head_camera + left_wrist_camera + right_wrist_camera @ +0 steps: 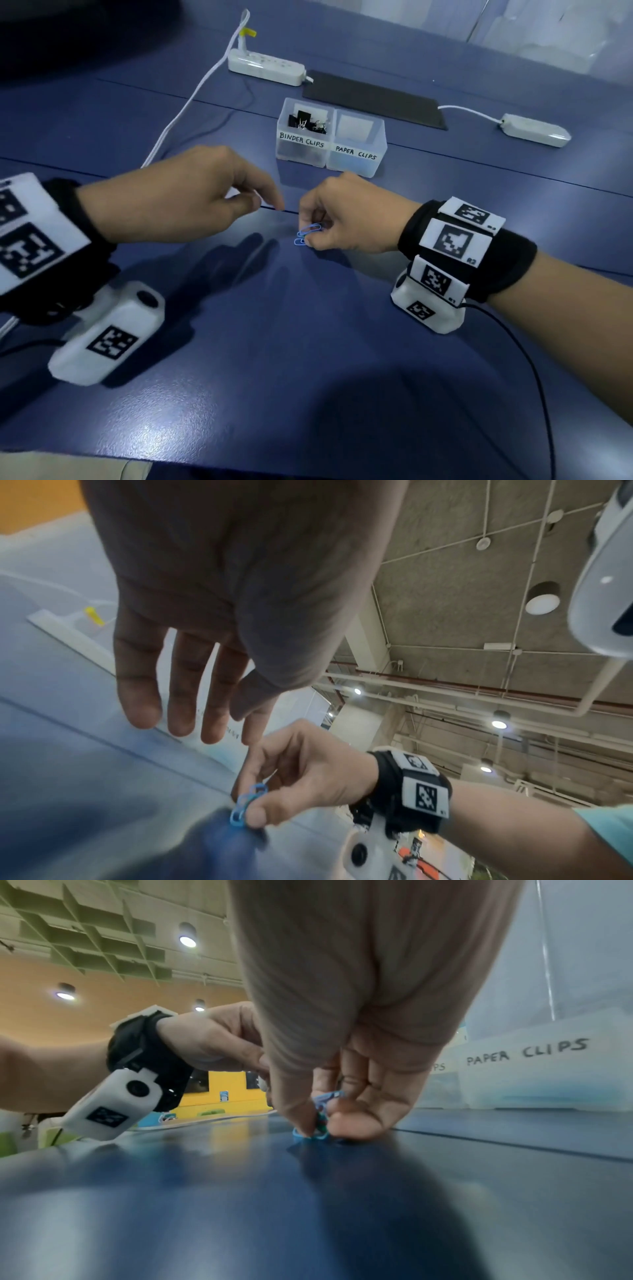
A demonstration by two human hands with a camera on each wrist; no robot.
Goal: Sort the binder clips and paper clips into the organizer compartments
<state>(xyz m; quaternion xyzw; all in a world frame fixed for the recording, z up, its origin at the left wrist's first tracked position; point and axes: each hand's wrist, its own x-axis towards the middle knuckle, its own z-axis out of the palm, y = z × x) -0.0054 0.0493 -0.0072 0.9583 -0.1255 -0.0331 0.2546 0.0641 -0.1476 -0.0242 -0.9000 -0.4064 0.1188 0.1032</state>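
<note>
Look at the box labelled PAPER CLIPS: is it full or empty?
Empty, apparently: nothing shows inside the PAPER CLIPS box, and the right hand pinches blue clips at the table.

We cannot count the blue paper clips (307,233) at the centre of the head view, since the right hand (346,219) covers part of the bunch and its fingertips are curled out of sight beneath it. In the right wrist view the label on the left organizer compartment (441,1085) at the right edge is hidden behind the palm but for its last letters. In the left wrist view, the left hand (219,588) is cut off by the top edge and the table (85,791) at lower left is blurred.
</note>
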